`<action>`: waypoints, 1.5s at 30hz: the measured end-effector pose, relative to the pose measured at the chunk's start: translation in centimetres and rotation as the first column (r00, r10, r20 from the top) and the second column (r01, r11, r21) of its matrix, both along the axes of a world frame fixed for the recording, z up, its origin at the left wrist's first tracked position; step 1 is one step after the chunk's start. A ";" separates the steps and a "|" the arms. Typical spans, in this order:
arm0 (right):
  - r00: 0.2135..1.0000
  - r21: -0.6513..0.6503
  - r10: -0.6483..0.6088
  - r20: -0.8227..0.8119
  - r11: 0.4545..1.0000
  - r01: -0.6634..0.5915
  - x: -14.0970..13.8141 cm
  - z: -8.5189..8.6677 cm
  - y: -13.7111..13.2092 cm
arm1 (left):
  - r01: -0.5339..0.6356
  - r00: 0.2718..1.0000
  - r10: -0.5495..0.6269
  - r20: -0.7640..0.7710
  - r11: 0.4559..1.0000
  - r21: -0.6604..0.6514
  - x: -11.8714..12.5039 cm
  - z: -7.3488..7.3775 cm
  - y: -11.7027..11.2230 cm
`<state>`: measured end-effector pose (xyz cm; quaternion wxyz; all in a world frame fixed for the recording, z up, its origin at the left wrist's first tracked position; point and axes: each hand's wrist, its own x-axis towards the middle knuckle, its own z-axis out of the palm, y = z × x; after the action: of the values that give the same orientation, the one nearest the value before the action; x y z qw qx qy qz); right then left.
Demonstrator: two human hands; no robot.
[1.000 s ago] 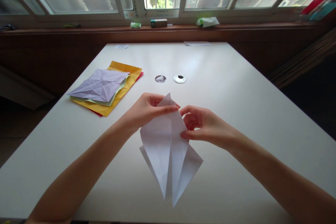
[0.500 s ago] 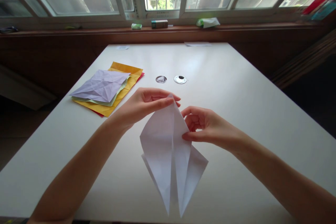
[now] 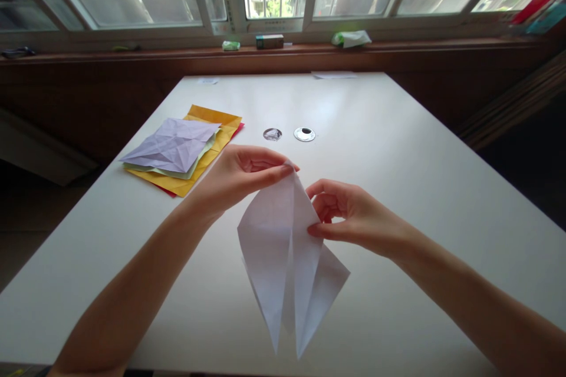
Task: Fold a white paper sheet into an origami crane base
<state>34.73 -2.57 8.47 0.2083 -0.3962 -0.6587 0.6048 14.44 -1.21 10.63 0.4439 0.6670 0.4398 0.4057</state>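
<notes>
A folded sheet of white paper (image 3: 265, 235) hangs in front of me over the table, kite-shaped at the top with two long points hanging down and a slit between them. My left hand (image 3: 256, 174) pinches its top tip between thumb and fingers. On its right edge, my right hand (image 3: 338, 209) is closed, the thumb in front and the curled fingers partly behind the layer. Another flap sticks out at the lower right. The back of the paper is hidden.
On the white table (image 3: 411, 188), a stack of creased papers lies at the left: lilac paper (image 3: 177, 144) on top, then pale green, yellow (image 3: 221, 121) and red. Two round metal-rimmed grommets (image 3: 305, 134) sit beyond my hands. Small packets (image 3: 351, 39) rest on the windowsill.
The two lower points of the white paper have swung slightly up and to the left. Both hands keep nearly the same grip; the left fingertips have drawn in slightly at the tip.
</notes>
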 end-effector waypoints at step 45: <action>0.999 0.042 -0.051 0.020 0.998 0.050 -0.2 0.0 -0.6 | -0.121 0.992 0.116 0.055 0.988 0.097 0.8 0.7 -0.8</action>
<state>34.51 -3.16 8.51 0.2248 -0.4144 -0.6631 0.5814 15.21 -2.02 11.33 0.3958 0.6509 0.4466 0.4694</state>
